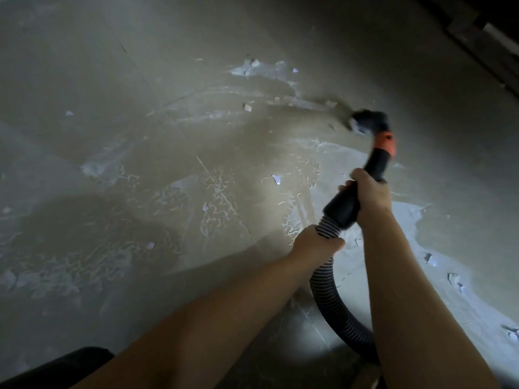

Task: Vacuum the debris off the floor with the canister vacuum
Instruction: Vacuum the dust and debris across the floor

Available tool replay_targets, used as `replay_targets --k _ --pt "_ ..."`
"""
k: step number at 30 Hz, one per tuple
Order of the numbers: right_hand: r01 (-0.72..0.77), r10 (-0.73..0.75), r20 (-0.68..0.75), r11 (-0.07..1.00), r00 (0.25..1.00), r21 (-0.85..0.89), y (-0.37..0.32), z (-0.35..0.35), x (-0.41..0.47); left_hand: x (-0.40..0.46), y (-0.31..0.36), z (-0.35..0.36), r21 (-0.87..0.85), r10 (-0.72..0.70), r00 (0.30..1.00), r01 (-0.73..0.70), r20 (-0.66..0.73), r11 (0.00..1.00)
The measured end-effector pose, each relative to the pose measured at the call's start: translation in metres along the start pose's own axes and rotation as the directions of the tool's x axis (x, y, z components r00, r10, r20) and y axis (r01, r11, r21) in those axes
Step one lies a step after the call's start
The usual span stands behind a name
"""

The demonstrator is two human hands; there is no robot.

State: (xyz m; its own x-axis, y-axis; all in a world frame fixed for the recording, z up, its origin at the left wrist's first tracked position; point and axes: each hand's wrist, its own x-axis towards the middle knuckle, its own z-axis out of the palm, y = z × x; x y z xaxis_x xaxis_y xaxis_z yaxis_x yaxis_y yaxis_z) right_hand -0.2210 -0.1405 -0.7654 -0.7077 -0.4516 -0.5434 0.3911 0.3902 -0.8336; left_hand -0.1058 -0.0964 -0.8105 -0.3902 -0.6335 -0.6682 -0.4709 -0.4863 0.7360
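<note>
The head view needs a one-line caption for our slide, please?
Both hands steer the vacuum hose, the nozzle sweeping white debris off a dusty floor.

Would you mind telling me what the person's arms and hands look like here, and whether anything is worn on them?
Both forearms are bare as far as the frame shows: no sleeves or cuffs reach into view. The left hand and right hand wear no gloves, and I see no watch, bracelet or ring, though the light is dim and the fingers are partly hidden.

Open dusty floor (pixel 140 122) fills the left and centre of the frame; a dark ledge (pixel 483 37) blocks the upper right corner, a black object (pixel 56 369) the lower left.
</note>
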Motion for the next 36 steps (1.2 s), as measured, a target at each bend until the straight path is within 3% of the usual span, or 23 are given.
replay_targets --k 2,4,9,13,15,18,21,24,28,31,33,36 --pt "-0.03 0.035 -0.084 0.998 0.996 0.057 -0.006 -0.01 0.009 0.005 0.014 -0.004 0.0 -0.011 0.998 0.011 0.06 1.0" --pt "-0.035 0.038 -0.06 0.998 0.997 0.048 -0.012 0.0 0.013 0.008 0.022 -0.011 -0.009 -0.022 0.998 0.023 0.06 1.0" --pt "0.015 0.024 0.278 0.99 0.96 -0.138 -0.014 0.074 0.004 0.011 0.01 -0.039 -0.177 -0.061 0.989 0.037 -0.135 0.983" --pt "0.14 0.025 0.46 0.937 0.888 -0.32 -0.003 0.099 -0.008 0.009 -0.003 -0.047 -0.212 -0.079 0.983 0.044 -0.163 0.976" --pt "0.124 -0.007 0.411 0.958 0.912 -0.259 -0.003 0.09 -0.005 0.01 -0.001 -0.042 -0.17 -0.063 0.987 0.038 -0.146 0.985" --pt "0.053 -0.045 0.17 0.997 0.984 -0.047 -0.01 0.06 0.01 0.017 0.013 -0.038 -0.077 -0.009 0.997 0.003 -0.081 0.997" --pt "-0.003 0.003 -0.001 0.999 1.0 0.046 -0.017 0.044 0.025 0.025 0.03 -0.041 -0.049 0.008 1.0 -0.009 -0.008 0.999" --pt "-0.003 0.002 0.051 1.0 0.999 0.024 -0.021 0.068 0.029 0.032 0.03 -0.053 -0.087 0.008 0.999 -0.012 -0.05 0.996" --pt "0.064 -0.002 0.334 0.983 0.942 -0.174 -0.014 0.124 0.017 0.033 0.015 -0.069 -0.262 -0.064 0.978 0.01 -0.198 0.965" --pt "0.161 0.007 0.485 0.939 0.874 -0.304 -0.01 0.141 0.013 0.034 0.012 -0.072 -0.291 -0.088 0.975 0.025 -0.203 0.956" --pt "0.142 -0.019 0.434 0.957 0.901 -0.251 -0.014 0.134 0.02 0.038 0.018 -0.074 -0.247 -0.059 0.986 0.02 -0.153 0.969" --pt "0.038 -0.031 0.168 0.998 0.985 -0.041 -0.021 0.109 0.041 0.052 0.035 -0.077 -0.056 0.007 0.997 -0.012 -0.081 0.998"
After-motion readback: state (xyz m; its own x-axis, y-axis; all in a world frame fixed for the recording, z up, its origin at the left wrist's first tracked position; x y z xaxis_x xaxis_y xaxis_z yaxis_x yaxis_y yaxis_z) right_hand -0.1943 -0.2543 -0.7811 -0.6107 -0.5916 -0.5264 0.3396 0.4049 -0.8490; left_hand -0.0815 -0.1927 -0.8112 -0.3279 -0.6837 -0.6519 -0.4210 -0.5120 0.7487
